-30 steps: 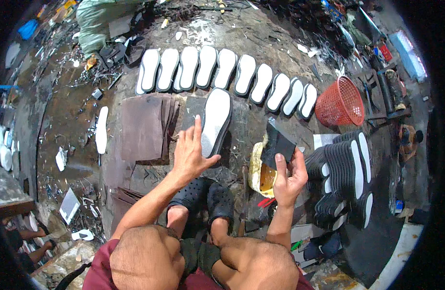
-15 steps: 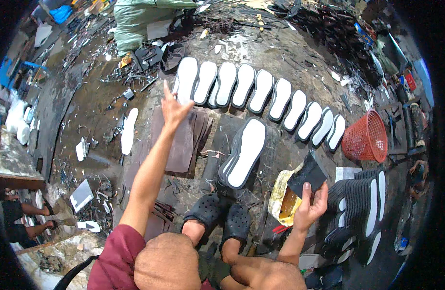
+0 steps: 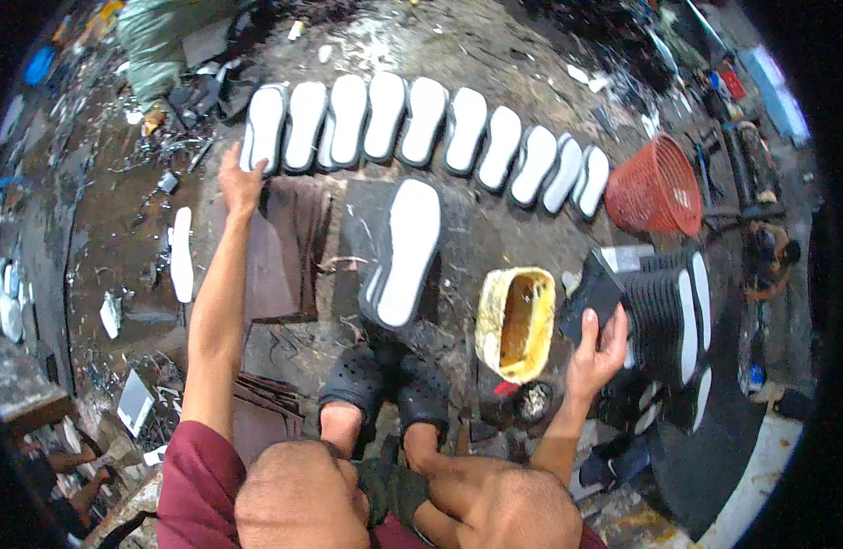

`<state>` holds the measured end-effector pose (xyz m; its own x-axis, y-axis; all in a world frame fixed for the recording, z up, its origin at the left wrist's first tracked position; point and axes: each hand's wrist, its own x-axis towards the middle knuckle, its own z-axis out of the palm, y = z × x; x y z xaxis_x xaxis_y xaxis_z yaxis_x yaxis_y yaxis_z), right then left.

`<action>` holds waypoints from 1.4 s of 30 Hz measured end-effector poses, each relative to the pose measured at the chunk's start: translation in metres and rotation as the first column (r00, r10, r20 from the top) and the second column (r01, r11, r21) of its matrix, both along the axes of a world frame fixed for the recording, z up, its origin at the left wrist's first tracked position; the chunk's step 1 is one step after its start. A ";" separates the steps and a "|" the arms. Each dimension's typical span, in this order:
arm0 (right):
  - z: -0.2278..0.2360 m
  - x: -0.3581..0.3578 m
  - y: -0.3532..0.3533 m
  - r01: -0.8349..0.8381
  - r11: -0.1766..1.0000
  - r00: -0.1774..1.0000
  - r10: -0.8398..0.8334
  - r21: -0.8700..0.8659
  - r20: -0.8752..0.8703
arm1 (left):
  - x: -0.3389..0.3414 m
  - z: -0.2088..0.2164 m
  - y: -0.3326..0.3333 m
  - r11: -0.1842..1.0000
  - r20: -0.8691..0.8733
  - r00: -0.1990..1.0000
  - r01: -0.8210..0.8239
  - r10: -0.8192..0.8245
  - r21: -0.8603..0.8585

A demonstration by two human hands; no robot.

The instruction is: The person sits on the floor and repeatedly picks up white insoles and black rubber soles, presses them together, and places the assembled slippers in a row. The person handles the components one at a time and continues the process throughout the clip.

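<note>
My left hand (image 3: 241, 180) reaches out to the left end of a curved row of shoe soles. Its fingers are apart, and its thumb is at the lower end of the leftmost white-topped sole (image 3: 265, 126). A flat black rectangular piece (image 3: 593, 295) is gripped in my right hand (image 3: 597, 355), to the right of a yellow-rimmed tub (image 3: 491, 322) with amber stuff inside. Between the hands, a small pile of soles (image 3: 410, 247), white face up, lies on a dark board (image 3: 362, 212) in front of my black clogs (image 3: 357, 377).
Brown sheets (image 3: 286, 242) lie stacked beside my left forearm. A red mesh basket (image 3: 655, 190) stands at the right end of the row, with stacked black soles (image 3: 661, 306) nearer me. A green sack (image 3: 156, 55) sits at the far left, and scraps litter the floor.
The view has shifted, so the scene sits farther left and higher. My left hand has come down to the leftmost sole's lower end. The black piece has moved right, off the tub.
</note>
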<state>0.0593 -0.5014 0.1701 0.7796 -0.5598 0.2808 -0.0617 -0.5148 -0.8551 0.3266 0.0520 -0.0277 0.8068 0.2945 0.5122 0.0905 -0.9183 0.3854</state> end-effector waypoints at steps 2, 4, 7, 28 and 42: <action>0.004 -0.018 -0.029 0.048 0.992 0.988 -0.064 -0.115 -0.139 | -0.036 0.041 -0.088 0.958 0.044 0.993 0.119 -0.111 -0.259; -0.009 -0.030 -0.043 -0.023 0.975 0.936 -0.056 -0.220 -0.347 | -0.112 0.092 -0.183 0.783 0.087 0.944 0.313 -0.318 -0.537; -0.052 -0.014 -0.008 -0.250 0.898 0.784 -0.030 -0.361 -0.620 | -0.222 0.129 -0.244 0.750 -0.128 0.755 0.588 -0.644 -0.303; 0.014 -0.126 -0.090 -0.438 0.599 0.747 -0.172 -0.670 -0.642 | -0.242 0.123 -0.264 0.830 -0.415 0.721 0.450 -0.556 -0.330; -0.026 0.138 0.077 -0.397 0.850 0.875 0.464 0.346 -0.136 | -0.260 0.087 -0.248 0.757 -0.001 0.829 0.510 -0.559 -0.408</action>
